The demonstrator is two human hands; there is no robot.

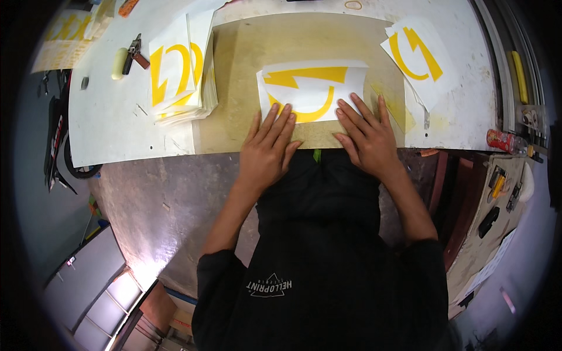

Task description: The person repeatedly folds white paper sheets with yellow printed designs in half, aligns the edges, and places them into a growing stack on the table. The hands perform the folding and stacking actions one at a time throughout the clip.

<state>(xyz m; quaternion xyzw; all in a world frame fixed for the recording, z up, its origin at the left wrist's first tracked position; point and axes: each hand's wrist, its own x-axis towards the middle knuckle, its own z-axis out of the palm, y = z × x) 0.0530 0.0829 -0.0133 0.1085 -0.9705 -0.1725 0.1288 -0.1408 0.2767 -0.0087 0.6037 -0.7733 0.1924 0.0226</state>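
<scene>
white yellow-patterned sheet (309, 95), on tan mat (235, 52); our left hand (268, 143), right hand (369, 139): flat, apart; we should press evenly.

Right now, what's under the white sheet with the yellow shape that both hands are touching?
A tan surface shows around the sheet. Whatever lies directly beneath is covered, so I cannot tell. The left hand and right hand hide parts of its near edge.
</scene>
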